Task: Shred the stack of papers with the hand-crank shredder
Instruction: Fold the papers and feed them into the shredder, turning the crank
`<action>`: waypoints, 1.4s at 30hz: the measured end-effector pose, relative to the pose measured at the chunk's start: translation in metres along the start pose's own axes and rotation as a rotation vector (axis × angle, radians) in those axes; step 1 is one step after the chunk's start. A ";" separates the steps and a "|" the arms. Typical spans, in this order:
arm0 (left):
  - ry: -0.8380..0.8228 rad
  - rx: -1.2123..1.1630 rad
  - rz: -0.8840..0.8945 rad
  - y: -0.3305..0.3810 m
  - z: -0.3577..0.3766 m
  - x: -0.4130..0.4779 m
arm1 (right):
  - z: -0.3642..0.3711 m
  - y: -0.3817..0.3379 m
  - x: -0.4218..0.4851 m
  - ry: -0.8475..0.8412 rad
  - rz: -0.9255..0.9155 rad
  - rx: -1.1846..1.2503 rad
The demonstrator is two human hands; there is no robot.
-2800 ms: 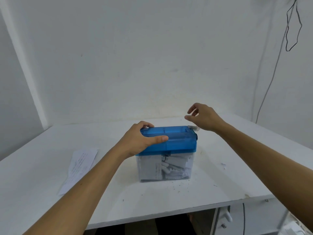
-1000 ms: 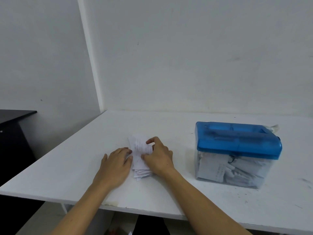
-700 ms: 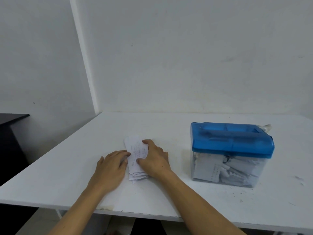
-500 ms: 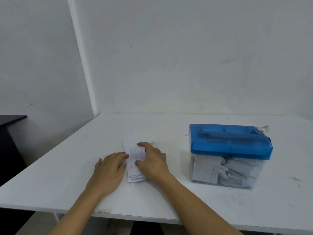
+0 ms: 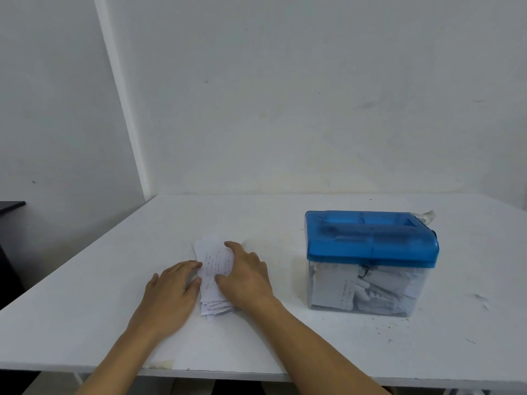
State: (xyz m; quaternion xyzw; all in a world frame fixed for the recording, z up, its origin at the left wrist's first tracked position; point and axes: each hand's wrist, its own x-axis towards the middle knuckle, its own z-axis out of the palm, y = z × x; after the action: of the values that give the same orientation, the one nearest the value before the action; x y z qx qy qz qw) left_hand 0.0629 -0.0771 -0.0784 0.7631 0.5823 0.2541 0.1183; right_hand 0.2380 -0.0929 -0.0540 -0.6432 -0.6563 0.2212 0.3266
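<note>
- Stack of white paper slips (image 5: pixel 214 269): it lies on the matte white table (image 5: pixel 85 309) between your hands, near the front edge and well left of the shredder.
- The slips are thin and narrow, with faint print on the top one. They fan out unevenly at the near end.
- The hand-crank shredder (image 5: pixel 370 260) has a glossy translucent blue lid on a clear boxy bin packed with cut paper.
- Your left hand (image 5: pixel 171 297) lies flat, fingers straight and close together, tips touching the stack's left edge.
- Your right hand (image 5: pixel 245 277) rests on the stack's right side, thumb and forefinger spread, pressing the top slip.
</note>
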 end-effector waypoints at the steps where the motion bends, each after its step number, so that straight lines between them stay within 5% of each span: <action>1: -0.002 -0.001 -0.005 0.000 0.000 0.000 | 0.001 0.000 -0.001 -0.003 0.001 -0.013; 12: 0.028 -0.070 -0.024 0.006 -0.005 -0.004 | 0.003 -0.004 -0.002 0.097 -0.032 0.173; 22: 0.168 -0.842 -0.243 0.045 -0.041 0.003 | -0.031 -0.038 -0.012 -0.010 -0.154 0.453; 42: 0.045 -1.213 -0.001 0.191 -0.069 0.009 | -0.160 -0.061 -0.049 0.185 -0.196 0.466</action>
State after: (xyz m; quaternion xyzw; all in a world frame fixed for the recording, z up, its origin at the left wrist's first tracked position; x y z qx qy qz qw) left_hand 0.1863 -0.1326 0.0732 0.5539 0.3363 0.5568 0.5197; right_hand 0.3070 -0.1664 0.0924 -0.5018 -0.6142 0.2739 0.5441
